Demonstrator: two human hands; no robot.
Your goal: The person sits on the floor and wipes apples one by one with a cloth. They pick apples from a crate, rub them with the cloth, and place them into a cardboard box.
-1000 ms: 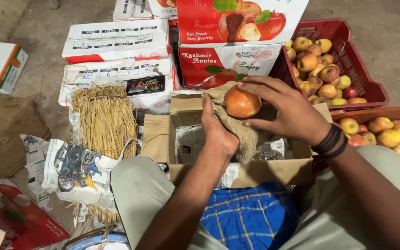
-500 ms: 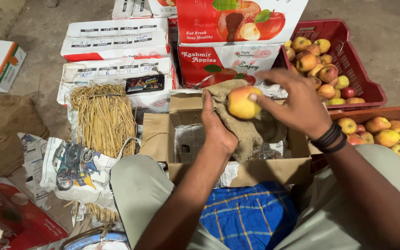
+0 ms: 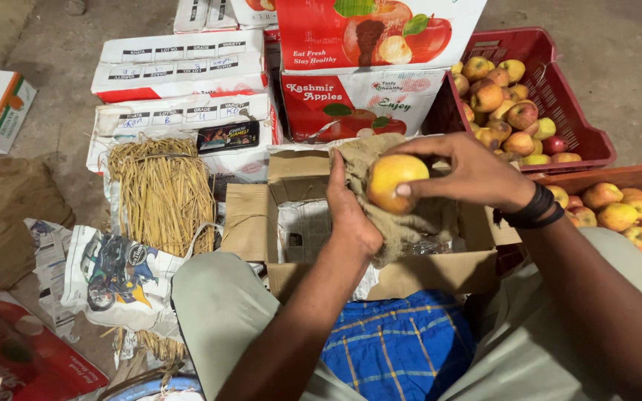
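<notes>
While both hands work over the open cardboard box (image 3: 380,278), a yellow apple (image 3: 395,182) gets rubbed with cloth.
Right hand (image 3: 477,174) pinches the apple — fingers curled round its top and thumb beneath; left hand (image 3: 351,219), fingers closed on the brown cloth (image 3: 410,226), presses it against the fruit. Red crate (image 3: 559,96) of apples sits at two o'clock — straw bundle (image 3: 161,193) at nine.

Red-and-white fruit cartons (image 3: 369,70) stacked ahead, open brown carton (image 3: 291,223) below them
</notes>
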